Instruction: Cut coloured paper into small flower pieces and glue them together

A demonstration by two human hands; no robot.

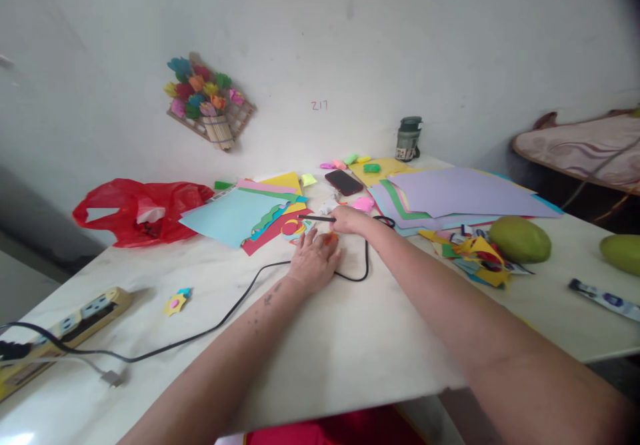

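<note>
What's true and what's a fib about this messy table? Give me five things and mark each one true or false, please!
1. The red plastic bag lies on the left side of the table. True.
2. The phone lies on top of the purple sheet. False: the phone lies to the left of the purple sheet.
3. The right hand holds a thin dark stick. True.
4. The left hand is holding the green bottle. False: the green bottle stands at the back of the table, away from the left hand.
5. Two green fruits are on the right side. True.
</note>
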